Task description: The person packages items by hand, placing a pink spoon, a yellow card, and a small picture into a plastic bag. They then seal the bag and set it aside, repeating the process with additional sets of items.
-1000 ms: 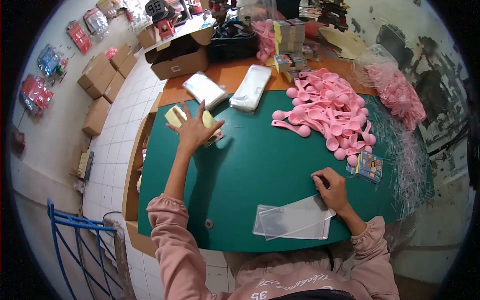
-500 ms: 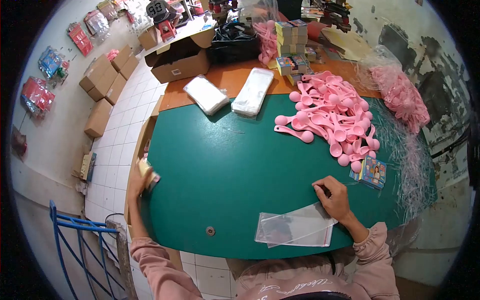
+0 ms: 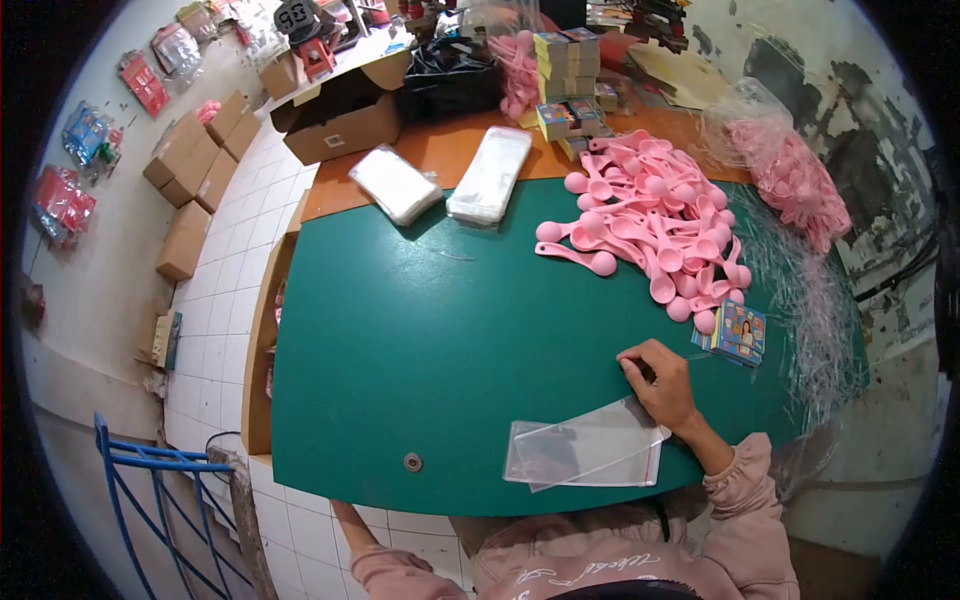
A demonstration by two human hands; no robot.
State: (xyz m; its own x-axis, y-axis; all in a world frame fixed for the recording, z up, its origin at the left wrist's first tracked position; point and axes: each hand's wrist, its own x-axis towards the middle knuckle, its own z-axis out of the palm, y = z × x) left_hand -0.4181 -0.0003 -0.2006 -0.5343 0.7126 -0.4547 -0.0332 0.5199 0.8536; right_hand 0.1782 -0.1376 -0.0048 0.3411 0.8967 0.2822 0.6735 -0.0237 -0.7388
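Observation:
My right hand (image 3: pixel 656 382) rests on the green tabletop with its fingers curled into a loose fist, and nothing shows in it. Under its wrist lie flat clear plastic bags (image 3: pixel 580 450), overlapping at an angle. Just beyond this hand sits a small stack of printed cards (image 3: pixel 740 335), blue with a picture on top. A big heap of pink measuring spoons (image 3: pixel 655 225) spreads farther back. My left hand is hidden below the table's front edge; only part of that forearm (image 3: pixel 352 528) and its sleeve show.
Two stacks of clear bags (image 3: pixel 396 185) lie at the back. Behind the spoons stand banded card bundles (image 3: pixel 567 75), and a bag of pink spoons (image 3: pixel 790 180) sits at right beside crumpled plastic film (image 3: pixel 800 300). An open carton (image 3: pixel 345 130) is back left.
My left hand, which held a small yellowish pack at the table's left edge, has dropped out of sight below the front edge. My right hand has stayed in place. The view has shifted slightly.

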